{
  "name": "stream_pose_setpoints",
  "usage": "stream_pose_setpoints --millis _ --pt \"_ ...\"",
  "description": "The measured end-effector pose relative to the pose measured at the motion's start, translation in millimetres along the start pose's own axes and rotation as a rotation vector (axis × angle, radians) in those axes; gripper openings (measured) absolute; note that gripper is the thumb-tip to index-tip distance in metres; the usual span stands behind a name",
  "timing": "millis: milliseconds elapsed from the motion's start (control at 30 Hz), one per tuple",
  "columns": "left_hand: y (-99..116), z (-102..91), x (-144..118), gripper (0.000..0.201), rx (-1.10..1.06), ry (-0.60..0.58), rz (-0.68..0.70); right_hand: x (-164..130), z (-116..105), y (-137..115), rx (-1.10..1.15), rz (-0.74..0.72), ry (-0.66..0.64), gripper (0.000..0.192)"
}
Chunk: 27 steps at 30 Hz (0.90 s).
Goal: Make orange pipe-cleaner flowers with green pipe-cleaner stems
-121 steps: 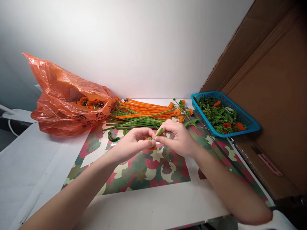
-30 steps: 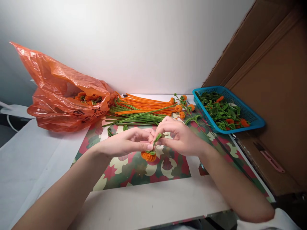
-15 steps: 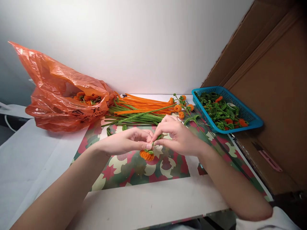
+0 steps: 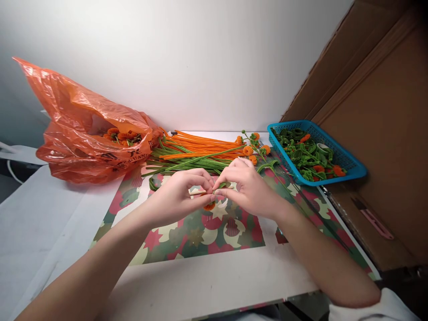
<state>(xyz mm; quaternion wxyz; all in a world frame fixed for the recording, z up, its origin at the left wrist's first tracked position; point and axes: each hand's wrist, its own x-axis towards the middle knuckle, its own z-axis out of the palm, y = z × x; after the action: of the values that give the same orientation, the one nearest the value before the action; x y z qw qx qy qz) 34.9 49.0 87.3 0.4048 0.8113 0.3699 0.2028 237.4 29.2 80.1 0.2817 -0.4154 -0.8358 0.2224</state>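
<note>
Between my hands is an orange pipe-cleaner flower (image 4: 209, 206) with green parts, mostly covered by my fingers. My left hand (image 4: 187, 191) pinches it from the left, thumb and fingertips together. From the other side my right hand (image 4: 242, 189) pinches a green leaf-like piece (image 4: 223, 185) just above the flower head. The fingertips of both hands meet. Behind them lie bundles of orange pipe cleaners (image 4: 203, 143) and green pipe cleaners (image 4: 187, 164). A finished-looking sprig of small orange flowers (image 4: 248, 150) lies beyond my right hand.
At left an orange plastic bag (image 4: 76, 151) holds several orange flowers. A blue basket (image 4: 354, 171) with green and orange pieces stands at right, by a cardboard box (image 4: 377, 111). A pink-handled cutter (image 4: 376, 223) lies near the right side. A patterned sheet (image 4: 197, 238) covers part of the table.
My left hand has shifted up and its fingers have regripped around the flower. The flower head has moved slightly up and right, and is more hidden. My right hand has barely moved.
</note>
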Motion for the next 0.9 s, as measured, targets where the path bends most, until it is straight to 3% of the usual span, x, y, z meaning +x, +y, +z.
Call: stream_pose_setpoints --millis 333,600,667,833,900 --pt "-1.3 -6.1 -0.7 0.023 -0.1 -0.152 -0.024 0.2 -9.4 1.8 0.003 -0.047 -0.04 0.007" --pt "-22.8 -7.8 10.6 0.027 -0.44 -0.523 -0.122 -1.1 -9.4 -1.1 0.082 -0.081 -0.091 0.008" --pt "-25.7 -4.3 12.4 0.027 -0.43 -0.452 -0.137 -0.8 -7.5 0.0 0.021 -0.047 -0.067 0.009" --pt "-16.0 11.6 8.5 0.024 -0.063 0.135 -0.004 1.2 0.9 4.2 -0.049 0.104 0.099 0.006" --pt "-12.4 17.9 6.2 0.018 0.162 0.295 0.107 2.3 4.7 6.1 -0.034 0.145 0.132 0.006"
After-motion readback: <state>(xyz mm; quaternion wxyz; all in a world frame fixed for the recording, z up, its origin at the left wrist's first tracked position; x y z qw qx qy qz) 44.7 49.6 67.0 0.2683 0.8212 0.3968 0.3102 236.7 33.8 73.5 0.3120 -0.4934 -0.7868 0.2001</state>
